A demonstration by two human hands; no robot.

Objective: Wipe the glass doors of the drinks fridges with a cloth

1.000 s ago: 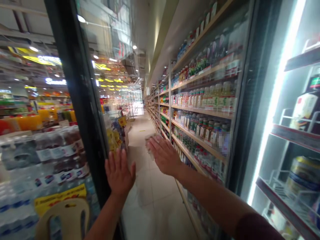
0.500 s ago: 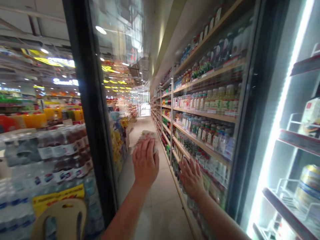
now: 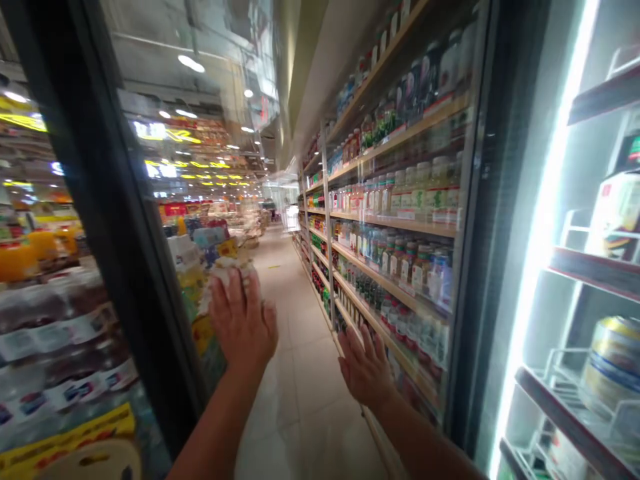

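A pale crumpled cloth (image 3: 231, 270) is pressed against the glass door (image 3: 300, 100) of a lit cooler. My left hand (image 3: 243, 321) lies over the cloth with its fingers spread on it, holding it to the pane near the door's dark left frame (image 3: 100, 213). Lower and to the right, my right hand (image 3: 367, 371) rests flat on the same glass, fingers apart and holding nothing. The shop aisle and its shelves show through the pane.
The cooler's inside is at the right, with a bright light strip (image 3: 545, 220), wire shelves and tubs (image 3: 613, 363). Through the glass, shelves of bottles (image 3: 400, 260) line a tiled aisle (image 3: 300, 400). Packs of bottled water (image 3: 55, 333) stand at the left.
One second ago the cloth was under my right hand; it is now under my left, which has slid left across the glass. My right hand dropped lower and lies flat on the pane.
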